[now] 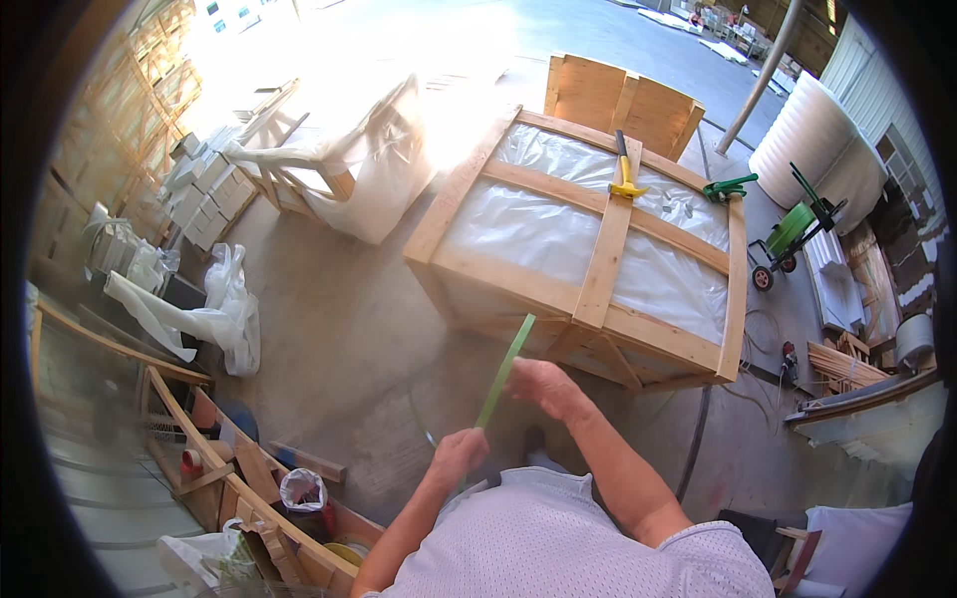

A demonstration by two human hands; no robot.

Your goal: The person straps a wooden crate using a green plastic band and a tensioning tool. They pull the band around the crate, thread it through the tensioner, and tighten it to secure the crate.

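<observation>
Strap (501, 380) (green, flat) sits in the closed left hand (461, 454), right hand (550, 389) half-curled alongside, its hold unclear.

Worn on the head, the left fisheye camera is looking down and forward over the person's pale shirt (568, 543), which is filling the middle of the bottom edge at close range. The left hand (461, 454) and right hand (548, 389) are showing just ahead, with the wooden crate (606, 261) standing beyond. The wide lens is bending straight edges and taking in distant floor (598, 38) at the top.
</observation>
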